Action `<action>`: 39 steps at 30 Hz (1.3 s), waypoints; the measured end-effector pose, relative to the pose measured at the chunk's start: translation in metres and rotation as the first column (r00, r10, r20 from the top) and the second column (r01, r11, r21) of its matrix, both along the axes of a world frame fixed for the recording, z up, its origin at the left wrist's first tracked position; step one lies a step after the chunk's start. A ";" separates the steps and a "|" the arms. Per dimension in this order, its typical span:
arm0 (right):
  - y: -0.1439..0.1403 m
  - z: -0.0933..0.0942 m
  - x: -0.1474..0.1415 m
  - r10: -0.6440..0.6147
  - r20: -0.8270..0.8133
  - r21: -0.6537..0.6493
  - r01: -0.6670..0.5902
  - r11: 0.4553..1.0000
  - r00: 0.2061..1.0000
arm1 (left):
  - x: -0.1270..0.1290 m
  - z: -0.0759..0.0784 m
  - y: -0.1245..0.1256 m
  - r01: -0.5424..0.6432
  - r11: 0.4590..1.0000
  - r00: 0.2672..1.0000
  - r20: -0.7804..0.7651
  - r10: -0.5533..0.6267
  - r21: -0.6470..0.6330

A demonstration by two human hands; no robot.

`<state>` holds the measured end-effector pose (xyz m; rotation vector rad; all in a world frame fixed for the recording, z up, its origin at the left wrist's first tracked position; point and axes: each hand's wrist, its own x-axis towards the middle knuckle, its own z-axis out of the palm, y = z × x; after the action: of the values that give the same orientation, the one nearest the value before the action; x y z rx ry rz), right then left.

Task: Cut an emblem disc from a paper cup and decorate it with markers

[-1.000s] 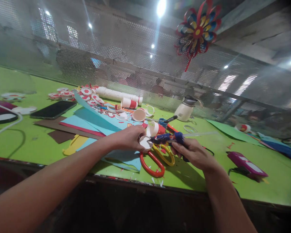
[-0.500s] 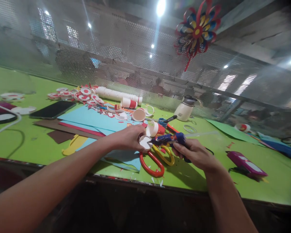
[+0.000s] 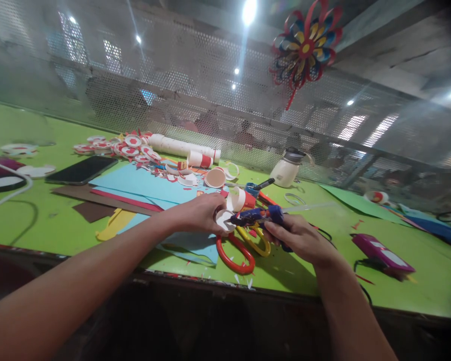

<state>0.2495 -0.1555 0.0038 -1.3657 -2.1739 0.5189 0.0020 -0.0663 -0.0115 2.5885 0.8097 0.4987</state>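
Observation:
My left hand (image 3: 205, 211) is closed on a small white round paper cup piece (image 3: 224, 221), its hollow side turned to the right. In my right hand (image 3: 302, 239) is a blue glue gun (image 3: 257, 216), a clear glue stick (image 3: 315, 206) poking out of its back. The gun's dark nozzle reaches to the cup piece's inside; whether it touches cannot be made out. Just under the two hands lie scissors (image 3: 244, 269) with one red and one yellow handle loop. A red and white paper cup (image 3: 241, 199) lies on its side right behind them.
On the green table (image 3: 300, 321) are light blue sheets (image 3: 135, 183), a black phone (image 3: 81, 169) and a heap of red and white discs (image 3: 130, 146). A cream jug (image 3: 285, 169) stands at the back. To the right lies a purple device (image 3: 382, 253). A paper flower (image 3: 306, 48) hangs above.
My right hand and the glue gun have shifted slightly left, bringing the nozzle further over the cup piece. The cord by my right wrist has moved. My left hand stays in place.

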 end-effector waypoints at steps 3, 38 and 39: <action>0.001 -0.001 0.000 -0.030 -0.003 0.015 0.030 0.999 1.000 | 0.000 -0.001 0.001 0.003 1.000 1.000 0.002 -0.003 0.023; -0.001 0.000 0.001 -0.046 0.007 -0.055 0.046 0.997 0.999 | 0.000 0.004 -0.003 -0.005 1.000 1.000 0.009 0.005 0.000; 0.000 -0.001 0.000 -0.042 0.008 -0.054 0.042 0.998 0.999 | 0.000 0.004 -0.003 -0.008 1.000 1.000 0.004 0.008 0.000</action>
<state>0.2498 -0.1557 0.0029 -1.4409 -2.1459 0.5618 0.0022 -0.0693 -0.0075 2.5850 0.8187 0.5061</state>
